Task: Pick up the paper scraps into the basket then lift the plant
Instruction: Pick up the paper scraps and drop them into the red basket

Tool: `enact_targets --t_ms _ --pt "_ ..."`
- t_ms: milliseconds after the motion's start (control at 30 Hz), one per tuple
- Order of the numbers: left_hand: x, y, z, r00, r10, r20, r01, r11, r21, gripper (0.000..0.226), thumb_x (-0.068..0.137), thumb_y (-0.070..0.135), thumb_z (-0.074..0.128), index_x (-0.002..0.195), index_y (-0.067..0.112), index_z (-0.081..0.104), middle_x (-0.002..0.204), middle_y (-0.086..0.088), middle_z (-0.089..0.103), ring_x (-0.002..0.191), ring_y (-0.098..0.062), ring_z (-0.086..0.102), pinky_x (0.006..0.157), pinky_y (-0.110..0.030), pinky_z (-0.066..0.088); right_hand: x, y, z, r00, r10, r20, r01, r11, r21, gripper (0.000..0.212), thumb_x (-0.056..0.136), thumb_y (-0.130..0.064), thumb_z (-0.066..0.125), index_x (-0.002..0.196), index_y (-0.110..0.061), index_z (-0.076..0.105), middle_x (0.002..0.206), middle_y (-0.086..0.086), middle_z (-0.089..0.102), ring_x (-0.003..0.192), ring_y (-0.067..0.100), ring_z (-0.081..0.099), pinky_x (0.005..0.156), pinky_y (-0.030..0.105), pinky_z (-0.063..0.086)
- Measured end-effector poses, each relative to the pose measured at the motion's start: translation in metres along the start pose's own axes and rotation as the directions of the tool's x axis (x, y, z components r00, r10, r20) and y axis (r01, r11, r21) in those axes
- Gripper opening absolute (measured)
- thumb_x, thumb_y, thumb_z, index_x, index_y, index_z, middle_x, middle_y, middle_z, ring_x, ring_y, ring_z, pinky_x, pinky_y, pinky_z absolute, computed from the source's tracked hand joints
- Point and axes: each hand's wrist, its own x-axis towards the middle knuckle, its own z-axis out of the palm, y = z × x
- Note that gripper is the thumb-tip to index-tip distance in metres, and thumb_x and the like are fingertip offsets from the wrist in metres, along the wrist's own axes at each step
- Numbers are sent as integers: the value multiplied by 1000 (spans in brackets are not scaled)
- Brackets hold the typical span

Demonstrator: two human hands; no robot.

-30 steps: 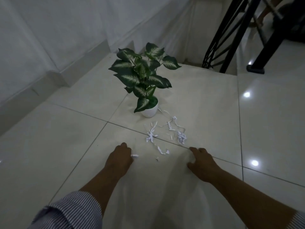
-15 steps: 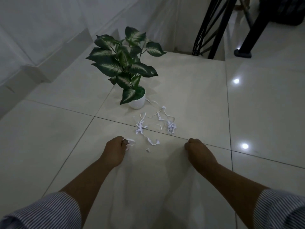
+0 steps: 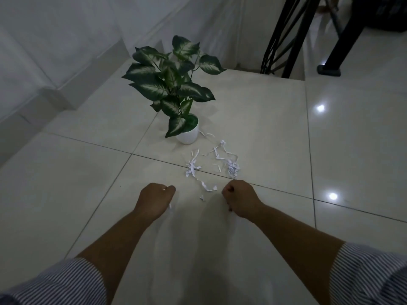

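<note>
Left hand (image 3: pixel 154 200) and right hand (image 3: pixel 239 198) fisted, near paper scraps (image 3: pixel 211 166).

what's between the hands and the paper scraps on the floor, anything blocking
Nothing visible. Bare tile lies between the left hand, the right hand and the paper scraps. The potted plant stands beyond the scraps, not in the path.

Ahead of our hands we see white paper scraps (image 3: pixel 220 164) on the glossy cream floor (image 3: pixel 253 111), which is crossed by thin dark grout lines. Beyond them the plant (image 3: pixel 171 84) has dark green leaves with pale cream centres, in a plain white pot (image 3: pixel 187 136). Our sleeves (image 3: pixel 66 280) are white with fine dark blue stripes.
</note>
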Motion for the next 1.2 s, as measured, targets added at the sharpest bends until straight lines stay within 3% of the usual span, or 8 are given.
enact_targets --t_ms 167,333,533,667,833,933,1033,1200 --pt "4 -20 -8 992 -124 -2 120 961 -247 36 86 19 60 56 0 59 54 -14 64 53 -22 61 58 -26 53 19 -35 17 997 -47 -65 56 986 156 20 81 2 52 82 -8 68 95 20 73 92 36 69 85 42 55" --pt "-2 -23 -17 963 -234 136 269 768 -581 22 89 4 59 70 -5 61 67 -19 63 64 -24 66 50 -24 57 33 -49 38 990 -129 -56 132 989 60 38 83 3 51 117 -8 64 114 19 61 106 31 59 81 27 42" --pt "-9 -34 -31 961 -222 164 274 846 -458 30 86 15 63 59 13 51 60 -7 53 41 -15 43 45 -20 31 49 -63 57 930 -366 -23 349 904 -248 54 84 -6 51 138 -11 44 133 15 45 123 34 44 96 41 45" --pt "-7 -45 -40 965 -201 170 252 892 -376 42 86 21 65 52 19 41 52 -1 47 37 -11 42 42 -17 27 50 -60 62 872 -426 240 485 688 -540 67 90 -13 49 153 -15 27 161 12 23 143 33 27 114 45 32" --pt "-6 -52 -46 973 -172 151 214 918 -334 43 87 21 66 54 18 38 51 -1 46 38 -10 43 39 -15 26 43 -59 58 838 -494 232 514 573 -638 32 93 0 42 123 -4 54 132 14 49 116 29 51 92 38 46" --pt "-5 -51 -44 978 -144 154 183 940 -287 47 87 23 66 49 18 38 48 0 45 35 -8 43 38 -15 28 49 -57 43 881 -436 183 467 738 -487 25 88 -1 52 108 -3 67 116 15 63 108 29 59 90 30 41" --pt "-3 -51 -40 978 -136 158 174 949 -264 49 87 25 66 48 18 36 47 0 44 34 -7 44 39 -16 28 50 -60 15 955 -297 -17 294 950 -103 19 81 -1 63 95 -2 77 98 16 75 83 22 64 74 25 46" --pt "-3 -39 -29 979 -98 181 134 970 -201 43 91 27 60 56 17 39 49 1 47 34 -5 43 42 -21 28 36 -62 -45 986 -134 101 86 921 379 16 80 9 68 95 9 74 88 22 74 63 19 65 58 18 59"
